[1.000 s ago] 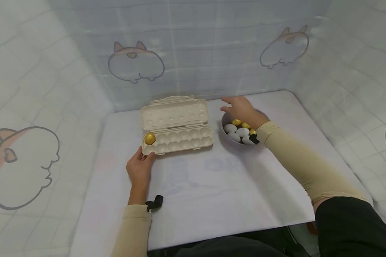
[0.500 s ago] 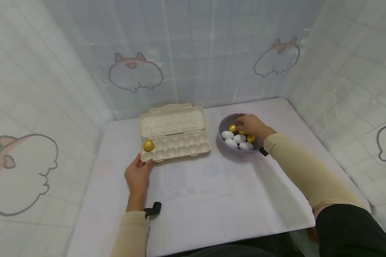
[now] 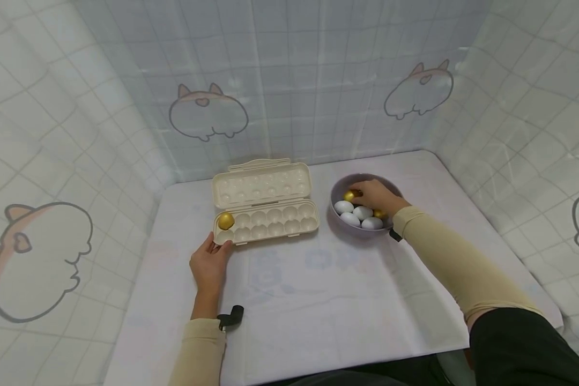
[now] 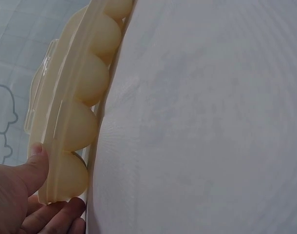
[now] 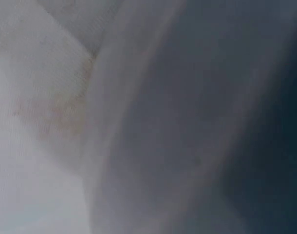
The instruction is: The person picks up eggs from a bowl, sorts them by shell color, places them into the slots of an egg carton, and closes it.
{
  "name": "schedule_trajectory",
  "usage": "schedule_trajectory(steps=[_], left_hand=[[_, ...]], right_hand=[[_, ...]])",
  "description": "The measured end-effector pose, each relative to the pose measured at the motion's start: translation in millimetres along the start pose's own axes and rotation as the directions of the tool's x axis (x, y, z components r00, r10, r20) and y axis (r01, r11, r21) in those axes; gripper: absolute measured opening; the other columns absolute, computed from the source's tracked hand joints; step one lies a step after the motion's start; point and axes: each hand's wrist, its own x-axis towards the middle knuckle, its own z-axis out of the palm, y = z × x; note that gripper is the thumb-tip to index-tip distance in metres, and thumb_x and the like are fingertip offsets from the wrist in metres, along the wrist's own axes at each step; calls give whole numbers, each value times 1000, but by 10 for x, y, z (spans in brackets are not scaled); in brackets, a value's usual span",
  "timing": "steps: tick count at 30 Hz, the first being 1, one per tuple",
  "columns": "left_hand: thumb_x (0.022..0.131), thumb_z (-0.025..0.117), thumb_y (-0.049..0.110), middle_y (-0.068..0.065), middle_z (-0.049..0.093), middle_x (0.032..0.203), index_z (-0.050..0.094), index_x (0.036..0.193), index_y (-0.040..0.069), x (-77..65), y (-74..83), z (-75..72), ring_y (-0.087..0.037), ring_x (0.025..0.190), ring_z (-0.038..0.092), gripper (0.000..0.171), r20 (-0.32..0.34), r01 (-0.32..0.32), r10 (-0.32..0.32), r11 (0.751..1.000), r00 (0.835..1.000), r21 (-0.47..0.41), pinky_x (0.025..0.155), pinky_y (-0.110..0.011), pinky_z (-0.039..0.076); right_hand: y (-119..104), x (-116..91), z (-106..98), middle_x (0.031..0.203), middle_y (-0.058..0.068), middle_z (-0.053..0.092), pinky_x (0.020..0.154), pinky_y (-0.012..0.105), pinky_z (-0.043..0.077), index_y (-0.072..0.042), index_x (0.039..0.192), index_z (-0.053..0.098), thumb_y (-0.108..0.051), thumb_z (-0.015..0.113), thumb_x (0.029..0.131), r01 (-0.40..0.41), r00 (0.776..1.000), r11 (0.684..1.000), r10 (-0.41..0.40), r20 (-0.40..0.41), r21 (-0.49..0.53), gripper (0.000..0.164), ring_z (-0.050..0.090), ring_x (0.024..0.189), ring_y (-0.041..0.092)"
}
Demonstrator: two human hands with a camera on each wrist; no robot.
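My left hand (image 3: 210, 262) holds the near left corner of an open cream egg carton (image 3: 270, 229), thumb on its rim and fingers at its end. The left wrist view shows this thumb (image 4: 37, 163) and the carton's rounded cups (image 4: 83, 126) from the side. One golden egg (image 3: 225, 221) sits in the carton's back left cup. Inside a grey-purple bowl (image 3: 336, 213), my right hand (image 3: 377, 195) reaches down with thumb and fingers around a golden egg (image 3: 349, 196). White eggs (image 3: 363, 213) and another golden egg (image 3: 379, 213) lie beside it, partly hidden by the hand.
The carton's lid (image 3: 262, 185) stands tipped back near the rear wall. A white cloth (image 3: 289, 300) covers the table. Tile-patterned sheets (image 3: 289, 96) enclose the back and both sides. A blurred bowl rim (image 5: 124, 122) fills much of the right wrist view.
My right hand has come down from above the bowl's far rim into the bowl, and its fingers have closed around a golden egg. The left hand stays on the carton.
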Motion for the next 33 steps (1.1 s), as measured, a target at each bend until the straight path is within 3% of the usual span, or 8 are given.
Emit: schedule_trajectory(steps=[9, 15, 25, 33], left_hand=[[89, 87, 14, -25, 64, 142, 57, 149, 1, -10, -40, 7, -33, 125, 70, 68, 3, 1, -1, 1000, 1000, 21, 81, 0, 53], [90, 86, 16, -22, 64, 143, 57, 150, 3, -15, -24, 9, -30, 126, 71, 68, 10, 11, -12, 1000, 1000, 23, 82, -2, 54], [90, 86, 18, -20, 64, 144, 55, 151, 5, -2, 31, -9, -28, 127, 70, 70, 11, 27, -27, 999, 1000, 39, 88, -8, 57], [90, 87, 17, -21, 64, 144, 55, 151, 4, 3, 51, -18, -30, 127, 70, 70, 10, 36, -36, 999, 999, 40, 87, -5, 56]], right_hand=[[-58, -3, 73, 144, 22, 66, 115, 54, 52, 0, 147, 59, -22, 67, 106, 12, 999, 1000, -13, -30, -20, 47, 63, 130, 39], [-49, -33, 42, 136, 17, 71, 108, 50, 56, -4, 141, 65, -25, 66, 106, 8, 999, 1000, -8, -41, -18, 41, 67, 118, 31], [-177, -63, -348, 135, 17, 71, 103, 48, 57, -8, 147, 62, -28, 68, 106, -39, 995, 999, 38, -88, -4, 47, 66, 116, 32], [-346, -42, -565, 133, 15, 72, 105, 49, 56, -7, 145, 63, -25, 66, 106, 19, 991, 1000, -17, -133, 16, 43, 65, 119, 31]])
